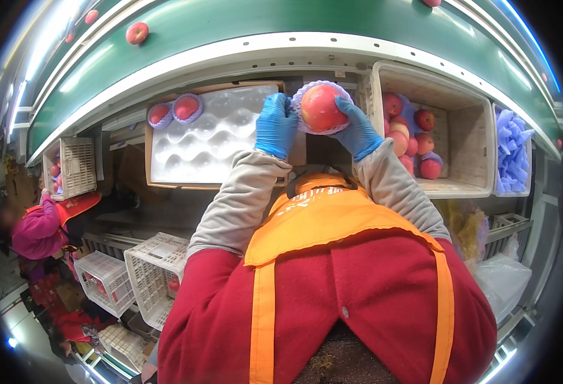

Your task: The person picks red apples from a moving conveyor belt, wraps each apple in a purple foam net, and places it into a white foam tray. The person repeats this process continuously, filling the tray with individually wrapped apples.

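A large red apple (320, 109) sits in a pale lilac foam net (304, 121), held up in front of my chest. My right hand (358, 127), in a blue glove, grips the apple from the right, its thumb across the fruit. On the other side my gloved left hand (275, 127) is closed at the net's left edge; its fingertips are partly hidden. Below and left of the hands lies a carton with a white moulded tray (192, 153). Two netted apples, one of them this apple (187, 107), fill hollows at its far left corner.
A plastic crate (467, 185) of loose apples stands right, beside a box of lilac foam nets (513, 150). Beyond runs a green conveyor (243, 22) with a white rail (294, 41). Stacked crates (157, 269) and another person (41, 227) are at left.
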{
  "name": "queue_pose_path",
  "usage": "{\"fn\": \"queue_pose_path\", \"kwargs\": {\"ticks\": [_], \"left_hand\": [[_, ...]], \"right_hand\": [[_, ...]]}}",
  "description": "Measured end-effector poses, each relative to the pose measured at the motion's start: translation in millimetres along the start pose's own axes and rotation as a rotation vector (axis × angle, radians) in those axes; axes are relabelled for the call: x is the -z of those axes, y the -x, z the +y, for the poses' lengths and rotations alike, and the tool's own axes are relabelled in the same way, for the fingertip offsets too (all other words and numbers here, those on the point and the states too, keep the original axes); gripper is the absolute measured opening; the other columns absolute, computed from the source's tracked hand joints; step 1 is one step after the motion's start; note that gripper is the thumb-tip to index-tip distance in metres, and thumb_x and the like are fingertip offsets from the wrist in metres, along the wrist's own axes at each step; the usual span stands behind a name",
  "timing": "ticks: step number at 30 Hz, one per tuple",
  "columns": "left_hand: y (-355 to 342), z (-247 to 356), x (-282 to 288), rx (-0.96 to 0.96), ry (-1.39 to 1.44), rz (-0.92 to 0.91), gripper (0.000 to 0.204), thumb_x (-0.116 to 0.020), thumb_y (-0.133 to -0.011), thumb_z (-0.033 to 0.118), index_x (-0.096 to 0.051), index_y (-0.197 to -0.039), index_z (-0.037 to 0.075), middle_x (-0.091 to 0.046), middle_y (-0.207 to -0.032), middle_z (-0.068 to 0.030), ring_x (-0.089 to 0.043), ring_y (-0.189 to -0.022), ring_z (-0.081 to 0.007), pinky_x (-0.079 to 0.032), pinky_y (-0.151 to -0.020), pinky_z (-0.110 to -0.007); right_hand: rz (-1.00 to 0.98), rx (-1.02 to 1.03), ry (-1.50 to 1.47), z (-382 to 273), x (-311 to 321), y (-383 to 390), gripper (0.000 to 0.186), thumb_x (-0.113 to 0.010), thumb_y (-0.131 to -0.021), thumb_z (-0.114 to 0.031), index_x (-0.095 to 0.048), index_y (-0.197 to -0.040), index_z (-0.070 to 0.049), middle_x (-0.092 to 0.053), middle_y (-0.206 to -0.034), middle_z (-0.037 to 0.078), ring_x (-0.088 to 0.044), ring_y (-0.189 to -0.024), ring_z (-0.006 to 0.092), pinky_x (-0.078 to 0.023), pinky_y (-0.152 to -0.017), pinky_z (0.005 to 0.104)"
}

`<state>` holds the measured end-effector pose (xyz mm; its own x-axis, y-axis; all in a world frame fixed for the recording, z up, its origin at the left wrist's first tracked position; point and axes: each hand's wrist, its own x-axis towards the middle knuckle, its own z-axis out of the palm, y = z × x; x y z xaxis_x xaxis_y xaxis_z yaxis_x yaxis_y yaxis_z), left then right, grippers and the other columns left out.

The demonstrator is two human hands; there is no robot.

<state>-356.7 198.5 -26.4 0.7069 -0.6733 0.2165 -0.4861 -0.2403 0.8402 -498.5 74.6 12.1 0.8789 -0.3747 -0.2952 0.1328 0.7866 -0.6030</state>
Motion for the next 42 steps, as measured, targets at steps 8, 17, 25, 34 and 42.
{"fn": "queue_pose_path", "kwargs": {"ticks": [8,17,25,34,42], "left_hand": [[-24.4,31.1,23.0,0.533,0.828,-0.229,0.016,-0.065,-0.089,0.016,-0.067,-0.103,0.009,-0.060,-0.080,0.0061,-0.052,-0.070,-0.0029,-0.041,-0.058,-0.018],[-30.4,-5.1,10.6,-0.184,-0.176,-0.140,0.010,-0.065,-0.085,0.010,-0.064,-0.091,0.002,-0.062,-0.079,-0.0079,-0.058,-0.074,-0.0165,-0.049,-0.069,-0.029],[-13.5,29.6,17.3,0.607,1.002,-0.136,0.018,-0.059,-0.093,0.023,-0.064,-0.103,0.009,-0.065,-0.092,-0.0012,-0.062,-0.081,-0.0118,-0.051,-0.071,-0.027],[9.9,15.4,-9.6,0.603,0.927,-0.125,0.009,-0.063,-0.089,0.013,-0.059,-0.096,0.008,-0.063,-0.085,-0.0021,-0.061,-0.074,-0.0125,-0.051,-0.063,-0.024],[7.1,30.0,-4.2,0.818,1.112,-0.123,0.007,-0.062,-0.088,0.014,-0.058,-0.092,0.010,-0.060,-0.081,-0.0028,-0.059,-0.069,-0.0146,-0.050,-0.063,-0.029]], "right_hand": [[0.047,-0.062,-0.016,-1.5,8.1,5.6,0.066,-0.074,-0.078,-0.032,-0.044,-0.131,-0.006,-0.054,-0.123,0.012,-0.056,-0.111,0.0258,-0.050,-0.093,0.0410],[0.006,-0.133,-0.024,-1.1,-10.7,7.2,0.066,-0.071,-0.080,-0.039,-0.044,-0.131,-0.008,-0.054,-0.123,0.013,-0.056,-0.112,0.0267,-0.050,-0.091,0.0433],[0.192,-0.027,-0.126,3.0,17.6,-7.5,0.065,-0.070,-0.080,-0.045,-0.043,-0.131,-0.016,-0.051,-0.127,0.013,-0.054,-0.113,0.0302,-0.050,-0.088,0.0513],[0.219,0.017,-0.003,15.3,8.2,-11.2,0.078,-0.071,-0.075,-0.053,-0.041,-0.134,-0.012,-0.051,-0.128,0.014,-0.053,-0.114,0.0315,-0.049,-0.090,0.0496],[0.164,0.065,-0.036,16.7,11.0,-10.5,0.072,-0.073,-0.078,-0.043,-0.040,-0.134,-0.012,-0.052,-0.126,0.013,-0.054,-0.113,0.0292,-0.050,-0.090,0.0496]]}}
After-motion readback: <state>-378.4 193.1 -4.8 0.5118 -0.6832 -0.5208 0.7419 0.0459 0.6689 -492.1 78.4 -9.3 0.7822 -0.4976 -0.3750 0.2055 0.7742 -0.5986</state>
